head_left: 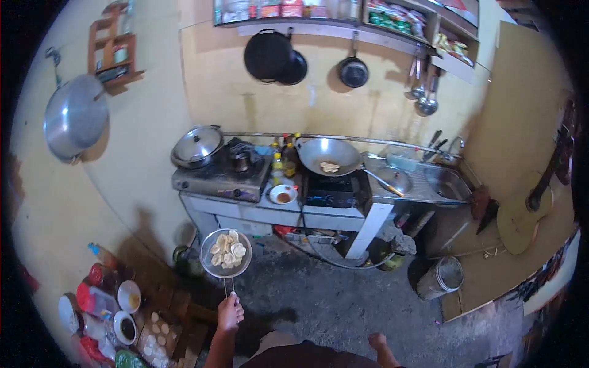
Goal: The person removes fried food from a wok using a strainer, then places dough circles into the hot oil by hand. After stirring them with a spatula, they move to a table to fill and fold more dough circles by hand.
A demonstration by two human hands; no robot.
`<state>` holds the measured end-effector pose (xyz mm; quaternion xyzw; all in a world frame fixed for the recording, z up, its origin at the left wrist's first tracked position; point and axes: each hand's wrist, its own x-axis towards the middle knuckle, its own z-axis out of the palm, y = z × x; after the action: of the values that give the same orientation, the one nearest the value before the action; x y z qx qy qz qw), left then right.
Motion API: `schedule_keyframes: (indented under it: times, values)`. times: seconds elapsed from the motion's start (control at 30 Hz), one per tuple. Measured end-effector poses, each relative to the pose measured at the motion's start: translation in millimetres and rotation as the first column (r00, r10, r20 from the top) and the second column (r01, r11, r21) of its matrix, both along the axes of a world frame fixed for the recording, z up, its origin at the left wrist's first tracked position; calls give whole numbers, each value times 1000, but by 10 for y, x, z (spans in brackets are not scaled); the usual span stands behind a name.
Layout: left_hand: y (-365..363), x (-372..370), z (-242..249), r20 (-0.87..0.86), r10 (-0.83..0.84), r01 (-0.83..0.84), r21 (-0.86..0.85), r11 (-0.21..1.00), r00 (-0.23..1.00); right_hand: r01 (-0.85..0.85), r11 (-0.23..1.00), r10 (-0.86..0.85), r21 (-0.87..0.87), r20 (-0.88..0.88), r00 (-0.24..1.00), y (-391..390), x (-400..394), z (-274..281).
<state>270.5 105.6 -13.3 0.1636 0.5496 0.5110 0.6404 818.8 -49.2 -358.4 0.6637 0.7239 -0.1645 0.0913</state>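
A round mesh strainer (226, 253) full of pale, flat pieces (227, 249) is held out over the floor, its wire handle gripped in my left hand (230, 311). Low at the right, beside my body, hangs my right hand (377, 341); its fingers are too small and blurred to make out. On the black stove (330, 191) sits a wide metal wok (325, 153) with a few similar pieces (329, 167) in it. A long-handled spatula (383, 183) lies just right of the wok. A small white bowl (283, 194) with something brown stands left of the stove.
A lidded pot (198, 146) stands on the left stove (228, 184), near several bottles (283, 161). The sink (446, 183) is at right. Bowls (129, 297), jars and a tray of pale rounds (156, 340) crowd the lower left. A bucket (440, 278) and guitar (524, 211) are at right.
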Motion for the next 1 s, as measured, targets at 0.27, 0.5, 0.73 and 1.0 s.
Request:
schedule_keyframes:
  times: [0.27, 0.5, 0.73, 1.0]
  values:
    - [926, 943, -55, -57, -157, 152, -78, 985, 986, 623, 735, -660, -267, -493, 567, 1945, -3, 1149]
    - [2195, 1665, -188, -118, -110, 113, 24, 993, 987, 540, 795, -297, 278, -596, 746, 4060, 457, 1406]
    - [3223, 2253, -65, -171, -116, 110, -41, 993, 979, 485, 624, -396, 613, -288, 872, 5864, 1091, 2335]
    - [3455, 2540, -105, -167, 34, -59, -145, 988, 985, 439, 796, -432, 416, -117, 894, 6807, 1928, 2193]
